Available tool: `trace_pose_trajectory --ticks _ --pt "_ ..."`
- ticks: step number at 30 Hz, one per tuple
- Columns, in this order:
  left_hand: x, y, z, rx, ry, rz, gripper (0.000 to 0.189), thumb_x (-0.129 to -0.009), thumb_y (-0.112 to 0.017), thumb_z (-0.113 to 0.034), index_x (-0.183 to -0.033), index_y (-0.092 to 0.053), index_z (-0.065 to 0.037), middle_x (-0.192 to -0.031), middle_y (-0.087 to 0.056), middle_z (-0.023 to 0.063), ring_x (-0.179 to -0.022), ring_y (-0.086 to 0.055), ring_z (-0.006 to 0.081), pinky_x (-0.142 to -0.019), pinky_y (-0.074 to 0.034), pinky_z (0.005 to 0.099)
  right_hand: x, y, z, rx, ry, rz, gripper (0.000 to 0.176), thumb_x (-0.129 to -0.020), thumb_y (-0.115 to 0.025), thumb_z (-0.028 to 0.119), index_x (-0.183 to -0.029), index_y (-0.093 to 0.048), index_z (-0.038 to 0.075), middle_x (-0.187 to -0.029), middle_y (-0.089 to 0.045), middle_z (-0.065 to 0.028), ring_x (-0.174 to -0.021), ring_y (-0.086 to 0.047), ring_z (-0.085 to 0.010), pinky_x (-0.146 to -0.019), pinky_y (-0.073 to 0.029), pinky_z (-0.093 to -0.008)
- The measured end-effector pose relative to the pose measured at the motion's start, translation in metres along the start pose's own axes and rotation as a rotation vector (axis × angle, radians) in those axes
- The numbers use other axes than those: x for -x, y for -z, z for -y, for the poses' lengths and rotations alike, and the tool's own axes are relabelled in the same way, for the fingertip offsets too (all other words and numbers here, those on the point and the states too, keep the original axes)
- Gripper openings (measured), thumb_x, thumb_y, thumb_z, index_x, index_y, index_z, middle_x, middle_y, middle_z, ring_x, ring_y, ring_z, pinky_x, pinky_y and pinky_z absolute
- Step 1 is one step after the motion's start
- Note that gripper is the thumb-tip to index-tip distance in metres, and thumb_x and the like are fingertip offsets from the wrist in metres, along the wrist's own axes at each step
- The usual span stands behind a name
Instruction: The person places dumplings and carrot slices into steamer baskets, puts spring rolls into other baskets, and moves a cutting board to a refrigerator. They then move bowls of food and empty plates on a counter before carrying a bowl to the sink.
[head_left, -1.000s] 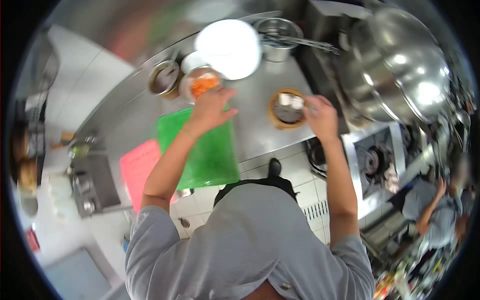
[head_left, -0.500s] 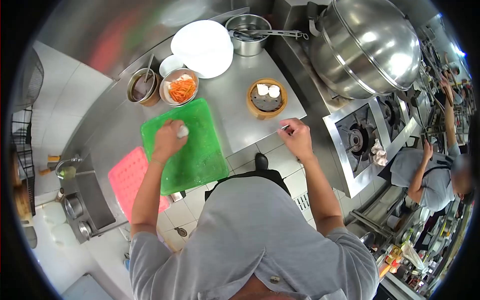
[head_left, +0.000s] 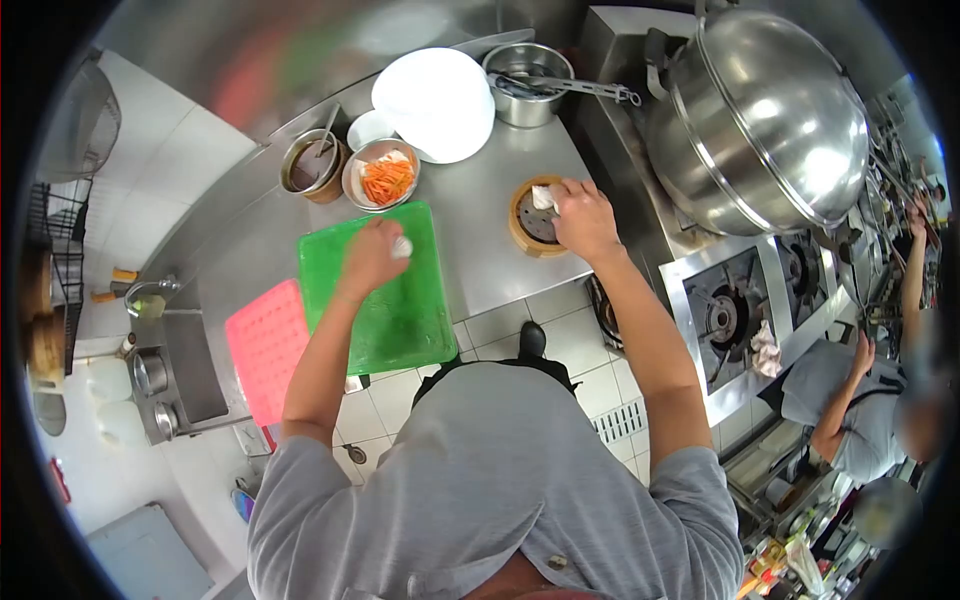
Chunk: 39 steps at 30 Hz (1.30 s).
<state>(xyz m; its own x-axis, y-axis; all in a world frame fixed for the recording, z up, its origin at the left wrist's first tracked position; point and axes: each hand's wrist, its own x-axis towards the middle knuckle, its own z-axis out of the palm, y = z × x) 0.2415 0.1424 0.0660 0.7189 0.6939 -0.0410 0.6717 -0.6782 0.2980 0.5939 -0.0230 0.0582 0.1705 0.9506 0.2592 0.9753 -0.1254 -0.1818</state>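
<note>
My left hand (head_left: 373, 255) is over the green cutting board (head_left: 385, 310) with a small white dumpling (head_left: 401, 246) pinched in its fingers. My right hand (head_left: 580, 215) is in the bamboo steamer (head_left: 524, 225) on the steel counter, its fingers on a white dumpling (head_left: 543, 197) inside. A metal bowl of shredded carrot (head_left: 382, 179) stands just beyond the board.
A brown sauce bowl (head_left: 310, 166), white plates (head_left: 440, 90) and a steel pot with a ladle (head_left: 527, 72) line the counter's back. A big domed wok lid (head_left: 765, 115) and gas burners (head_left: 725, 315) are at right. A pink board (head_left: 265, 345) lies left. Another person (head_left: 860, 420) works at right.
My right hand has moved from the counter's front edge into the steamer and onto a dumpling. My left hand stays over the green board with its dumpling.
</note>
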Motion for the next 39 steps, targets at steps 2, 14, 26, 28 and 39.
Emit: trace_pose_trajectory --ticks 2,14,26,28,39 --pt "0.016 -0.003 0.02 -0.023 0.089 0.01 0.042 -0.068 -0.084 -0.023 -0.103 -0.065 -0.009 -0.107 -0.066 0.0156 -0.093 -0.068 0.0369 -0.08 -0.057 0.048 -0.01 -0.007 -0.005 0.02 -0.001 0.044 0.031 -0.072 -0.074 0.004 -0.102 -0.069 0.004 -0.11 -0.068 -0.0118 -0.11 -0.064 -0.0326 -0.094 -0.055 -0.0419" --pt "-0.055 0.047 0.092 -0.029 0.389 -0.226 0.042 -0.085 -0.076 -0.045 -0.091 -0.071 -0.004 -0.088 -0.074 0.0189 -0.085 -0.072 0.0364 -0.075 -0.058 0.047 -0.018 -0.04 0.016 0.084 -0.042 0.171 0.048 -0.089 -0.077 0.032 -0.123 -0.058 0.003 -0.119 -0.064 -0.0176 -0.11 -0.066 -0.0355 -0.089 -0.058 -0.043" --pt "-0.096 0.019 0.133 0.68 0.572 -0.025 0.023 -0.087 -0.066 -0.018 -0.074 -0.066 0.001 -0.061 -0.067 0.0139 -0.06 -0.073 0.025 -0.063 -0.062 0.0375 -0.002 -0.038 0.018 -0.119 -0.086 0.09 0.05 -0.087 -0.077 0.015 -0.131 -0.057 0.004 -0.124 -0.058 -0.0209 -0.114 -0.063 -0.0405 -0.098 -0.053 -0.0483" --pt "-0.09 0.028 0.133 1.005 0.63 0.011 0.018 -0.088 -0.066 -0.014 -0.08 -0.064 0.001 -0.065 -0.065 0.0118 -0.064 -0.074 0.026 -0.062 -0.063 0.0362 -0.002 -0.034 0.022 -0.256 -0.147 0.113 0.049 -0.084 -0.077 0.009 -0.129 -0.059 0.006 -0.124 -0.059 -0.0207 -0.115 -0.061 -0.0413 -0.1 -0.05 -0.0489" --pt "0.004 0.064 0.168 1.234 0.569 -0.177 0.012 -0.091 -0.068 -0.011 -0.091 -0.064 -0.001 -0.076 -0.065 0.0062 -0.059 -0.066 0.0173 -0.058 -0.06 0.0321 -0.031 -0.017 0.101 -0.6 0.008 -0.008 0.038 -0.087 -0.071 0.006 -0.124 -0.064 0.006 -0.114 -0.064 -0.0187 -0.105 -0.065 -0.0404 -0.093 -0.053 -0.046"
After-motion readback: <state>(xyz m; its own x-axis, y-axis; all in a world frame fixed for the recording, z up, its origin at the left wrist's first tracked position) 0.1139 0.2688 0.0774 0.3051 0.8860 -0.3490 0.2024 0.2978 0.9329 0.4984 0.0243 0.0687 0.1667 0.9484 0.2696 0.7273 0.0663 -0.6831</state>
